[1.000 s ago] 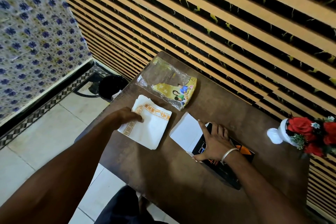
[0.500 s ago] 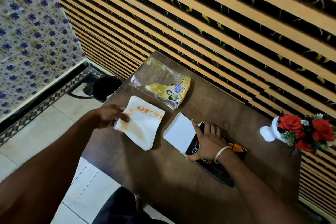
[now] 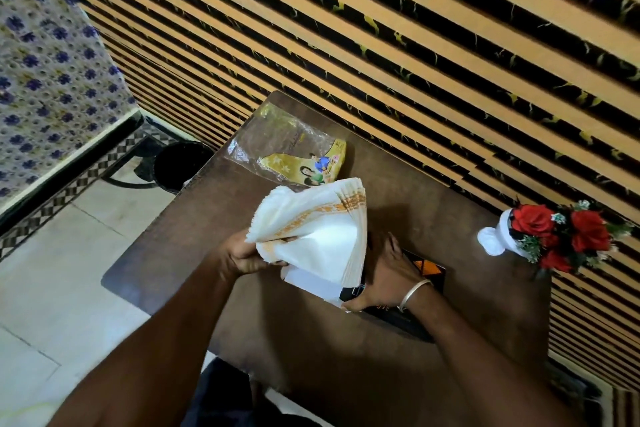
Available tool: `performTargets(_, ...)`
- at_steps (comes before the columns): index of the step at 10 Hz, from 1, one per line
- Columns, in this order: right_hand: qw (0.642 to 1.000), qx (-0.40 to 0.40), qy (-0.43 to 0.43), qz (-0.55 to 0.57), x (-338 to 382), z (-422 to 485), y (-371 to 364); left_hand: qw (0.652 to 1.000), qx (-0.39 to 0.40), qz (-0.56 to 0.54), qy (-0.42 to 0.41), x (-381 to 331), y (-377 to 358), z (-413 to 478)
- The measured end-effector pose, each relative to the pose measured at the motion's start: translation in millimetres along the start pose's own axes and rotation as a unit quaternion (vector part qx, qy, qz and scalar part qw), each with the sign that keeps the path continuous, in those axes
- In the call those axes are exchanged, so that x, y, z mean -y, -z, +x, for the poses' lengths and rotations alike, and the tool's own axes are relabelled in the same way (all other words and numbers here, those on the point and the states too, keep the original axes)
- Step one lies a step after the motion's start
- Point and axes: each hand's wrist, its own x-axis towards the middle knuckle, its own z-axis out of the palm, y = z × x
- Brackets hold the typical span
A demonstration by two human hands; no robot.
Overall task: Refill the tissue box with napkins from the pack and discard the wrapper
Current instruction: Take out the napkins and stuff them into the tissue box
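Observation:
My left hand grips a thick stack of white napkins with orange borders, lifted off the table and fanned out over the open end of the tissue box. The black tissue box lies flat on the brown table, its white open flap partly hidden under the napkins. My right hand presses down on the box, thumb at its near edge. The clear wrapper with a yellow printed panel lies flat at the table's far left corner.
A black waste bin stands on the tiled floor just left of the table. A white vase of red roses sits at the table's right end. A striped slatted wall runs right behind the table.
My left hand has picked the napkin stack up off the table and carried it right, over the open end of the box. The right hand stays on the box.

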Motion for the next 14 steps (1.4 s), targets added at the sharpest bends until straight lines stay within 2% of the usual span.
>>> performTargets(1, 0.999, -0.021, 0.018, 0.044, -4, -6, -2, 0.998, -0.018, -0.049, 0.033, 23, -6, 22)
performTargets(2, 1.0, -0.019, -0.004, 0.02, -6, -7, -4, 0.997, -0.017, -0.057, 0.052, 37, -8, 27)
performTargets(4, 0.996, -0.053, -0.025, 0.071, -6, -16, 5, 0.993, -0.051, -0.083, 0.069, 42, 13, 20)
performTargets(6, 0.996, -0.061, -0.003, 0.064, -2, -20, 8, 0.984, -0.142, 0.005, 0.111, 33, 21, 23)
performTargets(7, 0.997, -0.054, 0.002, 0.059, -1, -20, 8, 0.976, -0.168, 0.081, 0.113, 22, 6, 27)
performTargets(9, 0.999, -0.039, 0.006, 0.037, 4, -20, 9, 0.965, -0.185, 0.131, 0.13, 16, -2, 37)
performTargets(10, 0.999, -0.027, 0.003, 0.028, 4, -19, 8, 0.971, -0.06, 0.215, 0.084, 18, 3, 46)
performTargets(11, 0.999, -0.02, 0.002, 0.029, 4, -18, 8, 0.971, -0.085, 0.197, 0.102, 23, -15, 45)
performTargets(12, 0.999, -0.03, -0.002, 0.034, 3, -16, 7, 0.962, -0.108, 0.187, 0.169, 36, -23, 50)
performTargets(14, 0.998, -0.038, -0.004, 0.045, 2, -16, 6, 0.957, -0.108, 0.218, 0.16, 45, -30, 58)
